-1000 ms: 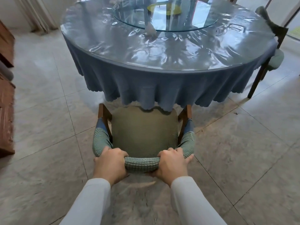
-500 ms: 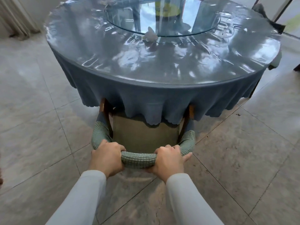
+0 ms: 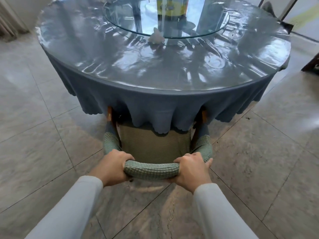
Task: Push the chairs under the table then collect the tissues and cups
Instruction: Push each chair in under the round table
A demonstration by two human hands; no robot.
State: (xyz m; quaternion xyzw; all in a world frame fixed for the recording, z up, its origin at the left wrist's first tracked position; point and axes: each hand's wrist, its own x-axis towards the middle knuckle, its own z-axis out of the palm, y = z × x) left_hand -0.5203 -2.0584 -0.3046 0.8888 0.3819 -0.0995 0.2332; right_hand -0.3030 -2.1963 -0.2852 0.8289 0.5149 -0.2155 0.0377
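A chair with a green knitted cover stands in front of me, its seat partly under the round table with the blue cloth. My left hand grips the left end of the chair's top rail. My right hand grips the right end. A crumpled white tissue lies on the table by the edge of the glass turntable. No cup is clearly visible.
A second chair stands at the far right of the table. A curtain hangs at the far left. Dark furniture shows at the right edge. Tiled floor surrounds the table.
The chair has slid forward under the table, so the cloth now hides more of the seat. Both hands kept their grip and I have come closer to the table.
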